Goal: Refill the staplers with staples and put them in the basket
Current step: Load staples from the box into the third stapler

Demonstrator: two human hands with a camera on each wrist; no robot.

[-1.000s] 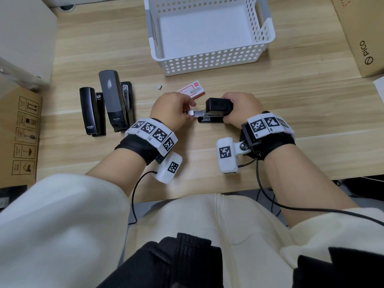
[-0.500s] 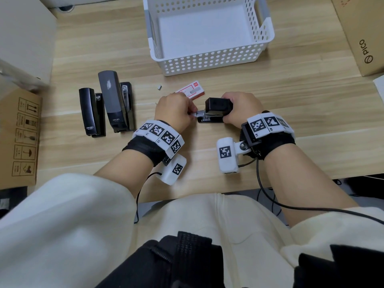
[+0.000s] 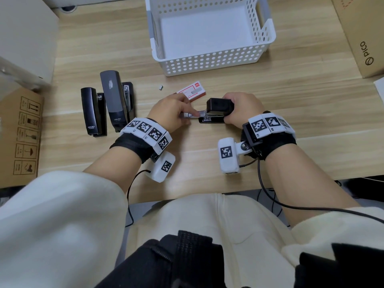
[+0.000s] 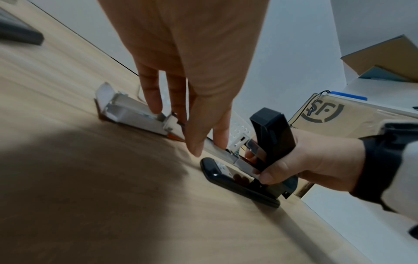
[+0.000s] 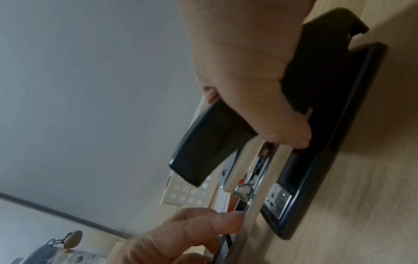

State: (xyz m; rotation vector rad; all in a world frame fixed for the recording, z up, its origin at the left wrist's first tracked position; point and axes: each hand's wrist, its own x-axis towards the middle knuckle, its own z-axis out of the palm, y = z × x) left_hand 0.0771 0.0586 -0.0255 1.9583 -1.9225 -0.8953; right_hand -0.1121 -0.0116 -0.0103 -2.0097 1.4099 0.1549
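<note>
One small black stapler (image 3: 214, 113) is mid-refill: right hand (image 3: 241, 110) grips its raised top, left hand (image 3: 172, 115) pinches the silver staple strip (image 3: 192, 115); next, seat it fully.

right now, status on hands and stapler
Left hand pinching staple strip at magazine. Right hand gripping open stapler. Basket empty. Nothing blocking.

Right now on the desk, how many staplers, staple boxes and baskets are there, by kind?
Staplers: 3, the one the right hand holds open, a small one and a big one lying at the left.
Staple boxes: 1, red and white.
Baskets: 1, white.
Total: 5.
</note>
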